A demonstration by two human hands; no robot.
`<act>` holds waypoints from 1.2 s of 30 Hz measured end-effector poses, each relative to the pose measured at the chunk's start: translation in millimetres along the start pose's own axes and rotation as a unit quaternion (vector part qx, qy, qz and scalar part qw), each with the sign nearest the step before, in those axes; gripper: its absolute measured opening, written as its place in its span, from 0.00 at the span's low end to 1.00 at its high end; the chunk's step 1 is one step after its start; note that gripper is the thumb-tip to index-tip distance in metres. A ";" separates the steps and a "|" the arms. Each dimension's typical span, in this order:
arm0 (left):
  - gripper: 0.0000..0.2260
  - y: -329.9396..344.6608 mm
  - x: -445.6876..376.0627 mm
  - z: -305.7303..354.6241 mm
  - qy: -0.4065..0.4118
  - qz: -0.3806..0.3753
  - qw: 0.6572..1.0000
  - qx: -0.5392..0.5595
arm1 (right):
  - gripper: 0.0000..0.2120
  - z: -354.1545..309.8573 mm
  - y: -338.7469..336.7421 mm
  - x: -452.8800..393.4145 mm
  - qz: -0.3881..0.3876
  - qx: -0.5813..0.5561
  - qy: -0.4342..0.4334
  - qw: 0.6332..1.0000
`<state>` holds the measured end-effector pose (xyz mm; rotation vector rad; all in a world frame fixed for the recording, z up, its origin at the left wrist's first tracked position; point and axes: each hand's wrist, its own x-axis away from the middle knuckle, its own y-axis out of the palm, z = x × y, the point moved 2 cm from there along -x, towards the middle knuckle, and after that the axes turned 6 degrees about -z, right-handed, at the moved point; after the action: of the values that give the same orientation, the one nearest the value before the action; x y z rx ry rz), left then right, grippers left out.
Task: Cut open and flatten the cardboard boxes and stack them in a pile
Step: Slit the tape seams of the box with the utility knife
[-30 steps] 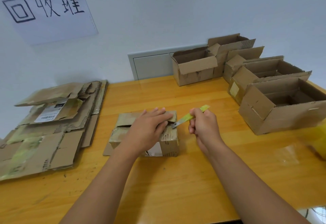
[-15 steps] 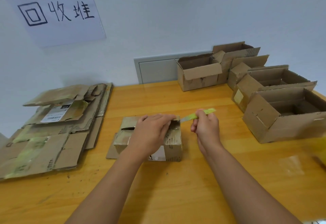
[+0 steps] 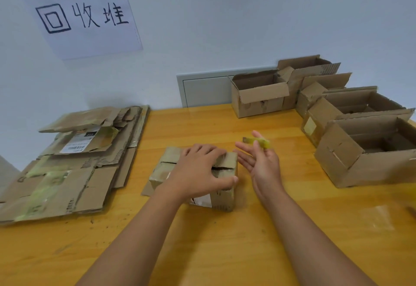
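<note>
Head view puts the small taped box [image 3: 198, 173] mid-counter [image 3: 225, 252]. Our left hand [image 3: 200, 173] presses its top, fingers spread; our right hand [image 3: 258, 161], at 3 o'clock, lies open, the yellow cutter [image 3: 256, 142] seemingly leaving it. Light, stiff cardboard: we grip the side walls.

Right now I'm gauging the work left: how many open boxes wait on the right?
5, maybe more hidden: one by the wall panel, one behind it, a small one, a larger one, the nearest.
</note>
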<state>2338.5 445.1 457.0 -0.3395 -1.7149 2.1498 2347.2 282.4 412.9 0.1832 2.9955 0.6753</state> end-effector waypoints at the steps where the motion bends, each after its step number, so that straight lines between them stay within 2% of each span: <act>1: 0.38 -2.5 1.6 0.0 0.021 -0.020 1.000 0.004 | 0.11 1.6 3.2 1.5 -0.018 0.022 0.000 1.000; 3: 0.37 -7.2 7.7 -0.7 0.050 -0.067 0.996 0.001 | 0.11 4.4 7.9 5.4 -0.045 0.052 0.005 0.998; 5: 0.30 -12.8 16.7 -4.6 0.047 -0.102 0.994 0.016 | 0.11 4.9 9.1 10.0 -0.052 0.079 0.004 0.996; 7: 0.24 -18.4 25.4 -11.0 0.016 -0.122 0.987 0.103 | 0.09 4.4 7.8 12.0 -0.040 0.089 -0.009 0.995; 8: 0.20 -19.6 28.0 -12.0 -0.001 -0.115 0.980 0.163 | 0.08 4.1 7.0 11.8 -0.032 0.089 -0.016 0.995; 10: 0.13 -18.0 26.9 -10.5 -0.052 -0.041 0.972 0.226 | 0.06 4.6 6.1 10.6 -0.023 0.099 -0.025 0.994; 11: 0.17 -16.1 23.5 -9.9 -0.094 0.010 0.973 0.210 | 0.06 5.9 6.3 10.0 -0.026 0.110 -0.027 0.993; 12: 0.25 -13.9 20.1 -8.2 -0.142 0.043 0.974 0.172 | 0.06 7.1 7.1 10.2 -0.034 0.122 -0.029 0.992; 14: 0.39 -11.6 13.7 -2.7 -0.210 0.047 0.974 0.073 | 0.06 9.5 8.1 11.3 -0.044 0.143 -0.031 0.988; 15: 0.40 -10.9 10.9 0.1 -0.216 0.035 0.975 0.034 | 0.07 10.4 8.1 11.8 -0.043 0.149 -0.031 0.987; 18: 0.37 -11.4 8.4 2.3 -0.145 -0.039 0.989 -0.010 | 0.06 10.3 4.5 11.7 -0.010 0.149 -0.043 0.988; 20: 0.38 -12.5 13.1 -4.7 -0.085 -0.100 0.991 0.011 | 0.05 9.5 -0.3 10.6 0.019 0.148 -0.053 0.987; 22: 0.38 -15.7 20.0 -17.4 -0.047 -0.124 0.991 0.030 | 0.05 7.5 -2.5 10.4 0.025 0.153 -0.061 0.986; 26: 0.34 -19.6 27.0 -36.8 -0.015 -0.102 0.992 0.077 | 0.06 11.4 7.4 14.0 -0.036 0.181 -0.041 0.982; 29: 0.25 -19.1 25.0 -25.0 -0.039 -0.037 0.993 0.105 | 0.12 14.7 14.8 18.3 -0.071 0.194 -0.031 0.978; 33: 0.33 -8.3 18.2 -10.0 -0.035 -0.017 0.999 0.007 | 0.09 12.7 15.4 24.0 -0.072 0.198 -0.027 0.977; 36: 0.29 -8.3 17.1 -21.0 -0.023 -0.022 0.997 0.066 | 0.08 9.8 15.4 26.1 -0.072 0.187 -0.031 0.979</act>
<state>2332.8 472.6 460.9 -0.2156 -1.5780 2.2415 2323.8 303.8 409.7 0.0039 3.0057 0.0876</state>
